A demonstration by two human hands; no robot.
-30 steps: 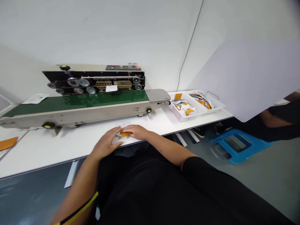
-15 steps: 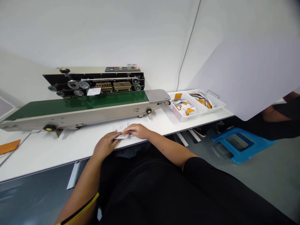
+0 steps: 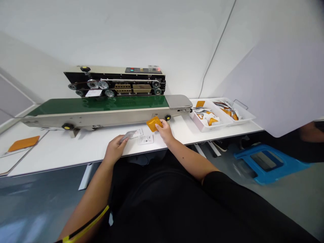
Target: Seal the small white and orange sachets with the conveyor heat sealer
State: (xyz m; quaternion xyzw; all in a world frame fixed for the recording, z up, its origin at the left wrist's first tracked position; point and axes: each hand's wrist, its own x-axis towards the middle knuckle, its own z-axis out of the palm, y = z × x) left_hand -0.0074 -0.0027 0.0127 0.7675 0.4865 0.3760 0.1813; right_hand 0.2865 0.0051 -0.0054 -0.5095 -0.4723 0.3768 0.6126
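Observation:
My right hand [image 3: 165, 131] pinches an orange packet [image 3: 154, 124] by its lower right corner, lifted over the table before the conveyor. In my left hand [image 3: 115, 148] is a grey, partly see-through sachet [image 3: 128, 136], gripped between thumb and fingers. Between the hands, a white printed card [image 3: 146, 139] lies flat on the table. A second white printed piece [image 3: 138, 133] lies just behind it, partly covered by the sachet. Behind both hands stands a band sealer with a green conveyor belt [image 3: 106, 104], and a white packet [image 3: 93, 93] sits at its rollers.
To the right, two white trays [image 3: 202, 128] hold many orange and white packets. An orange pouch [image 3: 24, 143] lies at the table's far left. A blue plastic stool [image 3: 273, 163] stands on the floor at right, near another person's arm [image 3: 308, 132].
My hands have moved apart. The right hand has lifted the orange packet up and right, while the left holds the grey sachet, and the printed card now shows between them. The view has shifted.

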